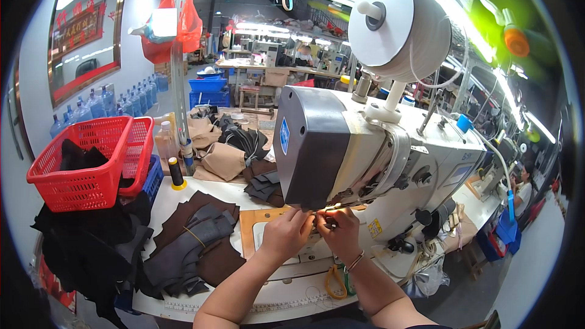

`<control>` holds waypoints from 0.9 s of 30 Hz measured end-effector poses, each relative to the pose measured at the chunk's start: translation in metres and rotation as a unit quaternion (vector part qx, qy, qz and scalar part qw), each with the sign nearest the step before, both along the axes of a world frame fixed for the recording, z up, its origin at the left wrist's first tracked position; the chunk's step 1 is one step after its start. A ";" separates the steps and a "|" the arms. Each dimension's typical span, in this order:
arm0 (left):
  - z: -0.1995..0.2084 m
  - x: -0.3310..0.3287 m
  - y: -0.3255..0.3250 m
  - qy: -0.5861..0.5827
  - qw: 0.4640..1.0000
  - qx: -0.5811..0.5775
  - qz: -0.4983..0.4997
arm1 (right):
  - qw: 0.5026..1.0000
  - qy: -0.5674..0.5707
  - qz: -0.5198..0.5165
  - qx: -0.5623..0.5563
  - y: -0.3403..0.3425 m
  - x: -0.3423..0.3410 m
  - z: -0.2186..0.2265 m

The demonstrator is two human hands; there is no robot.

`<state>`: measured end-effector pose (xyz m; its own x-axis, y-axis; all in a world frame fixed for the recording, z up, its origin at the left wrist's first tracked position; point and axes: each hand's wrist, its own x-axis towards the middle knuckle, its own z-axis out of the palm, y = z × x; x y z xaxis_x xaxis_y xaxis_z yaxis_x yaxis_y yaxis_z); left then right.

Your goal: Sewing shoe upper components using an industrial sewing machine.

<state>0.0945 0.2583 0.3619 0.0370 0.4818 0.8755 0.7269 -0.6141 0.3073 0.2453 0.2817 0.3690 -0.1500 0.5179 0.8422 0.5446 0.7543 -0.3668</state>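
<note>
My left hand [287, 231] and my right hand [341, 230] meet under the head of a white and grey industrial sewing machine [372, 152], fingertips pinched together near the needle. What they pinch is too small to make out; it may be thread. Both hands hover over a tan template board [253, 228] on the machine table. A stack of grey and dark brown cut pieces [195, 240] lies just left of my left forearm. A large white thread spool [399, 21] sits on top of the machine.
Red plastic baskets [91, 164] holding black fabric stand at the left, black fabric [91, 237] draped below them. Tan and dark pieces [234, 155] are piled behind the machine. Yellow-handled scissors [334, 280] lie near the table front. Another person [524, 190] sits far right.
</note>
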 end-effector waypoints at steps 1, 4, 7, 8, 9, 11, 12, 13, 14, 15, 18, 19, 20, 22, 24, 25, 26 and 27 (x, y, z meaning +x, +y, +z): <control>0.000 0.000 0.000 0.001 1.000 -0.003 -0.001 | 1.000 0.000 0.000 0.000 0.001 0.000 -0.001; 0.002 -0.001 -0.001 -0.002 1.000 -0.005 -0.007 | 1.000 -0.017 -0.012 0.006 0.002 0.000 -0.001; 0.004 -0.003 -0.002 -0.006 1.000 0.003 -0.016 | 1.000 -0.012 -0.016 0.009 0.000 -0.003 0.002; 0.006 -0.004 -0.003 -0.006 1.000 0.003 -0.017 | 1.000 -0.016 -0.023 0.002 0.001 -0.003 -0.001; 0.009 -0.004 -0.005 0.001 1.000 -0.004 -0.011 | 0.999 -0.019 -0.032 -0.005 0.001 -0.003 -0.002; 0.012 -0.004 -0.007 0.009 1.000 -0.011 -0.006 | 0.999 -0.012 -0.036 0.007 0.001 -0.003 0.000; 0.013 -0.006 -0.007 0.013 1.000 -0.012 0.003 | 0.999 -0.006 -0.037 0.020 0.001 -0.005 0.001; 0.014 -0.007 -0.008 0.017 1.000 -0.013 0.012 | 0.999 -0.006 -0.036 0.019 0.000 -0.006 0.001; 0.015 -0.009 -0.009 0.017 1.000 -0.013 0.013 | 0.999 -0.005 -0.034 0.016 0.000 -0.007 0.002; 0.016 -0.010 -0.008 0.024 0.999 0.002 0.022 | 0.999 -0.004 -0.034 0.014 0.000 -0.007 0.003; 0.019 -0.012 -0.010 0.039 0.999 0.021 0.030 | 1.000 -0.002 -0.030 0.008 0.002 -0.005 -0.001; 0.020 -0.013 -0.011 0.047 0.998 0.025 0.031 | 1.000 -0.001 -0.030 0.008 0.002 -0.006 -0.001; 0.020 -0.013 -0.011 0.048 0.998 0.025 0.031 | 1.000 0.002 -0.028 0.006 0.001 -0.006 0.000; 0.020 -0.013 -0.012 0.065 0.997 0.028 0.029 | 1.000 0.005 -0.027 0.005 0.001 -0.006 0.000; 0.020 -0.013 -0.012 0.064 0.997 0.029 0.025 | 1.000 0.011 -0.023 0.006 0.002 -0.005 -0.002; 0.020 -0.013 -0.012 0.063 0.997 0.030 0.021 | 1.000 0.012 -0.024 0.006 0.003 -0.004 -0.003; 0.019 -0.013 -0.012 0.063 0.997 0.030 0.021 | 1.000 0.019 -0.022 0.005 0.003 -0.004 -0.005; 0.017 -0.013 -0.011 0.061 0.998 0.020 0.016 | 0.999 0.026 -0.019 0.004 0.003 -0.005 -0.005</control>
<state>0.0814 0.2470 0.3787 0.1298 0.4487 0.8842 0.7774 -0.5996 0.1901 0.2407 0.2849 0.3635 -0.0856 0.5161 0.8523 0.5534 0.7360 -0.3900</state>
